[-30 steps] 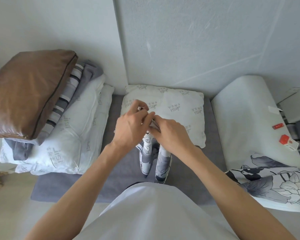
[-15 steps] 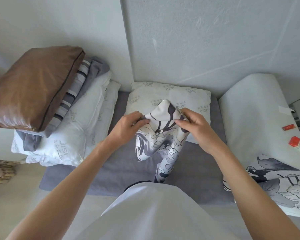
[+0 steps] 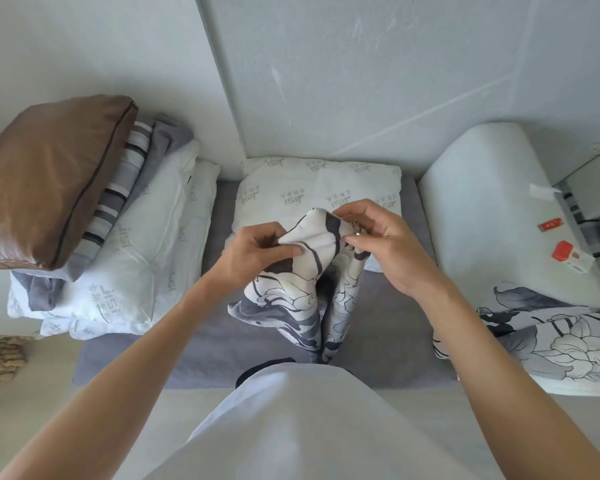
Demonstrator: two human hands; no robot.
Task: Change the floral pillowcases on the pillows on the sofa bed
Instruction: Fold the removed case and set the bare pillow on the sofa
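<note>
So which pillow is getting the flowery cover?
Start at the grey mattress against the wall. The pillow lies at its far middle, just beyond the flowery cover. Unlike the pillows stacked to the left, it lies alone, with nothing on top.

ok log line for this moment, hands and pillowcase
left hand: grips floral pillowcase | right hand: pinches its top edge | bare pillow: uncovered behind | step: opening case
</note>
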